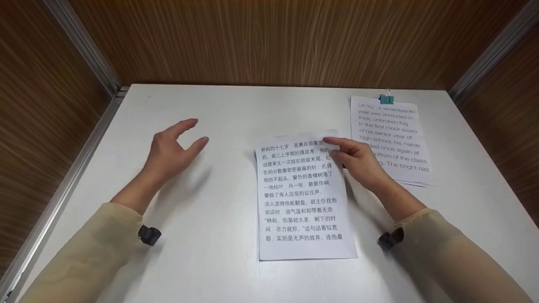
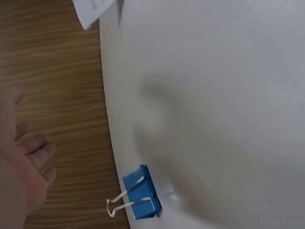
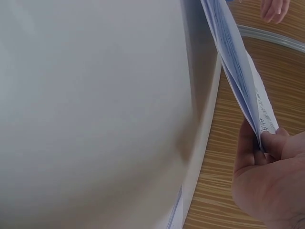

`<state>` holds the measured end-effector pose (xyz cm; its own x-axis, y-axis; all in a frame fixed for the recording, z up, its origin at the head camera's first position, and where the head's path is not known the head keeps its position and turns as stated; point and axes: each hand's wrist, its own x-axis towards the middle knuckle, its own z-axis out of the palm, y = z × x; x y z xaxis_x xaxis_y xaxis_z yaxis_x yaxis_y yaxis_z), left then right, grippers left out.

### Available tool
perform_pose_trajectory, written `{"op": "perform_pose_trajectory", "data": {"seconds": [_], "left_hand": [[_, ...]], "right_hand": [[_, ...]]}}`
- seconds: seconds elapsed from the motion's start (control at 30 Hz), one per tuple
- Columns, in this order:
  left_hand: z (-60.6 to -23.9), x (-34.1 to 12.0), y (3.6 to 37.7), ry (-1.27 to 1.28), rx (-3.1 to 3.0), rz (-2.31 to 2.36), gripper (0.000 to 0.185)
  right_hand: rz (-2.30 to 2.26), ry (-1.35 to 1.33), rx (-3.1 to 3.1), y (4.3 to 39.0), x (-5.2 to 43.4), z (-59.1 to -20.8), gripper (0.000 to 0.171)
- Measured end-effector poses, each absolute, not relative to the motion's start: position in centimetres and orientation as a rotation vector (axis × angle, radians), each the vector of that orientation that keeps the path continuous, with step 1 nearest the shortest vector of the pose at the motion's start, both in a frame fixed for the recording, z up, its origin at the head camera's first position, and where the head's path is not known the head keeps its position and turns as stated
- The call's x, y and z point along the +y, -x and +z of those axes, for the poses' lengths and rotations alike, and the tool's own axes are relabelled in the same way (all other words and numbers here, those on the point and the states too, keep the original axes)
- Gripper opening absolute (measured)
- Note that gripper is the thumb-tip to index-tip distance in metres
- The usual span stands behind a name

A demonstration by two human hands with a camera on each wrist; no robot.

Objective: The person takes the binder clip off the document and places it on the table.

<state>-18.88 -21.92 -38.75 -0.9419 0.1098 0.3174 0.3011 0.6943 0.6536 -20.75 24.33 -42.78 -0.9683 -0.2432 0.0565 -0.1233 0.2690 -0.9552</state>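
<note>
My right hand point(image 1: 362, 162) pinches the upper right edge of several stacked sheets with Chinese text point(image 1: 299, 202). In the right wrist view the sheets point(image 3: 233, 62) are seen edge-on, tilted and slightly fanned, with the thumb and fingers on either side of their edge. My left hand point(image 1: 170, 149) hovers over the left part of the table, thumb and fingers spread apart, holding nothing. A blue binder clip point(image 2: 140, 193) with silver wire handles shows in the left wrist view, by the table's edge; it is out of sight in the head view.
At the back right lie sheets with English text point(image 1: 389, 134), a teal binder clip point(image 1: 386, 99) on their top edge. My right hand and forearm overlap their left side. Wood-grain panels point(image 1: 269, 42) wall in the white table point(image 1: 227, 105) at the back and sides.
</note>
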Motion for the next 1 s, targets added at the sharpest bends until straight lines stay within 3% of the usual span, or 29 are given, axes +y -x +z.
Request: {"op": "perform_pose_trajectory", "data": {"seconds": [0.57, 1.0], "left_hand": [[-41.6, -11.0, 14.0, 0.869, -3.058, -0.365, 0.097], [-43.6, -9.5, 12.9, 0.952, -3.146, -0.178, 0.11]], "right_hand": [[-1.721, 0.302, 2.534, 22.4, 23.4, -43.0, 0.051], [-0.669, 0.585, 3.009, 18.3, 23.0, -41.8, 0.088]]}}
